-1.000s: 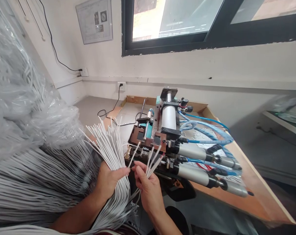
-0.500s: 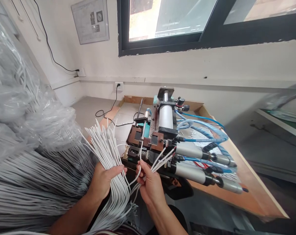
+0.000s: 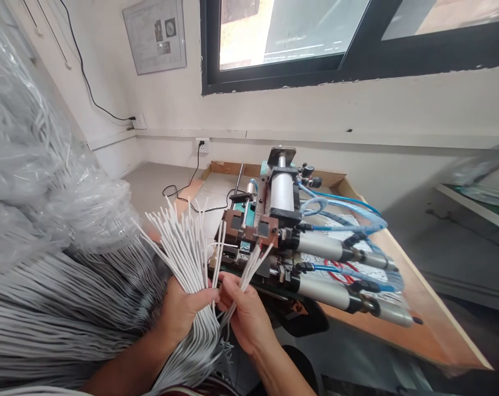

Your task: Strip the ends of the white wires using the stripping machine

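Note:
My left hand (image 3: 179,313) is closed around a thick bundle of white cables (image 3: 185,256), its thumb laid across them and their loose ends fanning upward. Beside it, my right hand (image 3: 249,316) grips several white cables (image 3: 251,268) whose tips lean right; a few tips look reddish. The fingertips of both hands nearly meet, by two cables (image 3: 219,247) that stand a little apart from the bundle. Just beyond the hands is a wire-stripping machine (image 3: 269,223) with brown blocks and silver air cylinders. Below the hands, the cables hang down toward my lap.
Many grey-white cables (image 3: 67,319) lie in a heap at left, under clear plastic wrap (image 3: 67,198). Blue air hoses (image 3: 356,206) loop at the machine's right. A wooden board edge (image 3: 447,308) borders the bench, and a shelf (image 3: 476,212) juts out at far right.
My right hand has moved left, close to my left hand. The cable that was held up at the machine has been drawn back, and the machine's front parts have shifted.

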Tool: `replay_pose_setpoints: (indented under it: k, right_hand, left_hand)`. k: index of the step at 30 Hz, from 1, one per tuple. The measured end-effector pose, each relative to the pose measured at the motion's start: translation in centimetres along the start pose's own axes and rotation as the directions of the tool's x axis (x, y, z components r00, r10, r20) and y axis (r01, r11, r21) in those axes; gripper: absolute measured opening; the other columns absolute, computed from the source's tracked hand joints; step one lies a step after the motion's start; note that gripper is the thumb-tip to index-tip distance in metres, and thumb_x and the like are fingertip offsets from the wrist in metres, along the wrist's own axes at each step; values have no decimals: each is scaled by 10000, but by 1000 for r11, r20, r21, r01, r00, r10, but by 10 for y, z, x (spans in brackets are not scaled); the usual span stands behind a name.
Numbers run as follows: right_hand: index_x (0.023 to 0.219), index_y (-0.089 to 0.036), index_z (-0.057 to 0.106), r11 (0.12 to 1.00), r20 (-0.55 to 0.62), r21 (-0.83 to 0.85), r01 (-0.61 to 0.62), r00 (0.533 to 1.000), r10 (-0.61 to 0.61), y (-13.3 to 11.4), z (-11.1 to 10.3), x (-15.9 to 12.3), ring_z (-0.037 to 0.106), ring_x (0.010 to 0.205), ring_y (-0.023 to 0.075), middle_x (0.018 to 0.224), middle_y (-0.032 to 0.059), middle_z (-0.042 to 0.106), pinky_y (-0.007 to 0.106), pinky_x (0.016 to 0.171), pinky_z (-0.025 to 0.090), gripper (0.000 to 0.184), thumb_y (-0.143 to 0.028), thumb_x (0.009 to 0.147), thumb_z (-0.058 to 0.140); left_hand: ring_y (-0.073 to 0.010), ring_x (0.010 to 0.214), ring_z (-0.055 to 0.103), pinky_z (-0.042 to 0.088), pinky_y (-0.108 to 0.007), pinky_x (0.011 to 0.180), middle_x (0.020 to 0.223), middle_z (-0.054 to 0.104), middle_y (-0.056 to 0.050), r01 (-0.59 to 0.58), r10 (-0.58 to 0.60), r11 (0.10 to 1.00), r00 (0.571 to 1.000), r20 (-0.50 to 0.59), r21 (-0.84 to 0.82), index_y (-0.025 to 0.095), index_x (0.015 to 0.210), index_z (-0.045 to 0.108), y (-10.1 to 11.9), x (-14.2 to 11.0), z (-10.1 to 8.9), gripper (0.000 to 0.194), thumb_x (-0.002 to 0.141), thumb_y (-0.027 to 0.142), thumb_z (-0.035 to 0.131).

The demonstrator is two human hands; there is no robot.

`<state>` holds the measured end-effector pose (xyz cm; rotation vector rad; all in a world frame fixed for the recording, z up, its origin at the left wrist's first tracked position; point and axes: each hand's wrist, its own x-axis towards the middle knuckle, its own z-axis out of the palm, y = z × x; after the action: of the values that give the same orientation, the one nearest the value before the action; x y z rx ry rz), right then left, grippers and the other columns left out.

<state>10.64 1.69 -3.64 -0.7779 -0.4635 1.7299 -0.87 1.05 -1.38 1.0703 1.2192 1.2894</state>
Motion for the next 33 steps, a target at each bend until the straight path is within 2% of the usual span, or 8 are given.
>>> replay_pose_setpoints:
  k: [3,6,8,14,21,27,30,33]
  right_hand:
    - [628,-143,616,986,-39,-111,127,991,-132,2,0,-4,353,452,62,511,-33,474,193,423,248,227,-347,614,715]
    - [624,-156,593,966,-107,-147,213,967,-230,4,-6,-8,347,452,66,549,-23,501,197,417,250,226,-362,654,681]
    - [627,-160,588,965,-159,-150,216,958,-239,5,-11,-10,356,452,70,572,-13,526,197,410,253,226,-365,652,680]
    - [571,-153,565,989,-252,-75,125,958,-140,3,-17,-8,324,403,49,502,-28,496,175,362,201,234,-329,599,715]
    - [570,-134,572,998,-224,35,56,974,-47,-4,-14,1,321,398,30,494,-29,493,151,353,197,226,-283,561,742]
    - [766,-121,657,992,-8,53,-112,994,113,-3,-4,0,329,401,38,440,-71,403,164,399,257,266,-321,604,725]
    - [689,-136,656,999,-27,-49,15,999,-16,1,0,-4,411,458,61,527,-21,531,189,454,317,229,-315,577,745]
    - [673,-152,650,984,-124,-96,148,979,-159,6,-5,-8,436,490,73,592,-2,582,191,455,306,216,-338,596,729]
  left_hand:
    - [-139,526,542,435,-245,533,537,594,10,-13,9,994,999,39,105,138,574,596,-2,-2,0,114,542,154,704]
    - [-138,495,542,438,-248,513,518,595,13,35,-37,997,999,32,61,140,598,604,-5,-2,-2,117,549,173,705]
    - [-141,480,547,443,-253,506,513,600,11,59,-59,998,998,1,3,138,618,608,-6,0,-4,128,548,180,707]
    - [-139,470,558,452,-252,512,504,604,8,72,-77,995,994,-76,-69,131,617,598,-1,2,-6,147,531,171,711]
    - [-136,476,547,445,-254,512,508,589,19,49,-51,997,998,-34,-53,140,626,582,-3,0,-5,148,559,180,708]
    - [-140,508,535,421,-248,523,514,580,13,-18,12,993,998,54,113,141,573,579,-6,-1,-3,102,594,167,675]
    - [-153,559,549,427,-253,546,568,602,-2,-14,-2,990,993,115,137,133,600,598,-5,-2,-1,96,602,188,677]
    - [-145,561,546,432,-250,556,572,599,4,-2,-9,994,995,100,110,131,616,602,-7,-2,-2,113,594,195,692]
